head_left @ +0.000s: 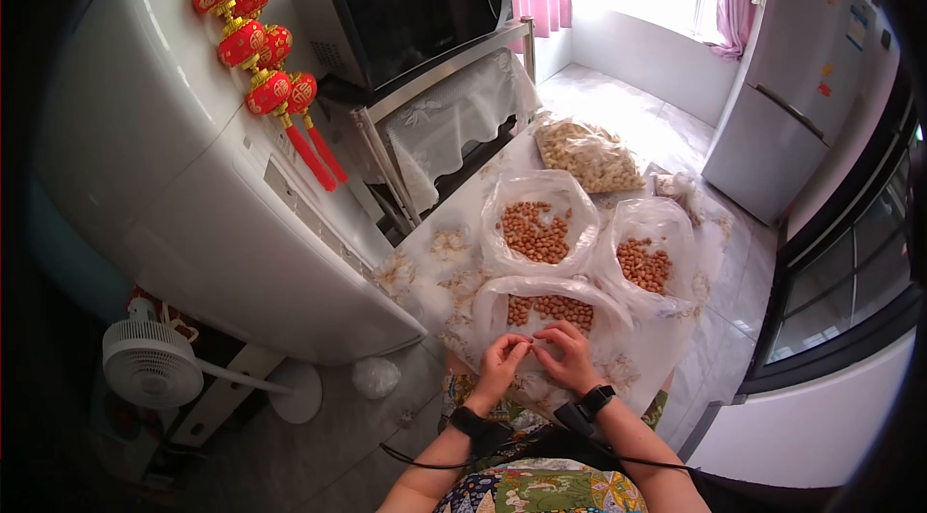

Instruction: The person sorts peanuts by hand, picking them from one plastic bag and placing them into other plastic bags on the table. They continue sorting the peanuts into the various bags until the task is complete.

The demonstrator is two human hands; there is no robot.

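Left hand: (499, 365) lower middle of frame; thumb and finger closed on a small piece (530, 339), reddish.
Right hand: (571, 360) just right of it, fingertips meeting the piece; whether these also grip cannot be told.
Small piece: between the two hands, over the lower edge of the near bag (612, 308); long axis too small to read.
Near bag: clear plastic, centre to lower middle of frame; mouth faces up, long axis running left to right, right end slightly lower.
Nuts: (562, 310) reddish-brown, loose along the upper side of the near bag; no common direction made out.
Upper bag: (517, 187) centre of frame, mouth up, similar nuts inside.
Right bag: (682, 248) right of centre, mouth up, longer top to bottom; nuts inside.
Pale sack: (591, 158) above the upper bag, long axis sloping down rightward.
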